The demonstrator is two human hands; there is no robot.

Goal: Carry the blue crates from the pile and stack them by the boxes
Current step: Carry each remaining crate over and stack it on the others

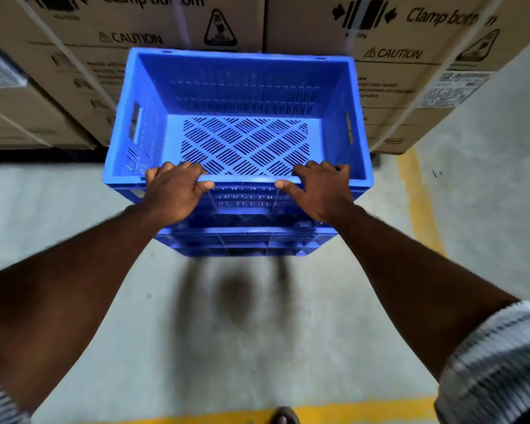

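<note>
Centrally, item one: blue rectangular plastic crate (242, 96), open-topped, with slotted walls, a diamond-slotted base and a handle cut-out in the left and right end walls. It sits mid-scene, its far wall just beside the boxes, directly above a second blue plastic crate (245, 240) whose near rim and ribs show below. Whether the upper one is fully seated on the lower cannot be told.

Left hand (175, 191): arm stretched forward, back of hand up, fingers (184, 168) hooked over the crate's near rim to the inside, thumb against the outer face; grasping the rim left of centre.

Right hand (318, 188): arm likewise stretched, fingers (312, 168) curled over the same rim, thumb on the outer face pointing left; grasping right of centre. Bare rim lies between the hands.

Striped rolled sleeve (496, 362): on the right arm, near right corner.

Large brown cardboard boxes (410, 71): far side, printed "CAUTION" and "Clamp bottom", bound with pale straps.

Grey concrete floor (89, 347): yellow painted line (410, 185) along the right and near edges; a dark blurred shadow near the crates; dark shoe tip (283, 416) at the near edge.
</note>
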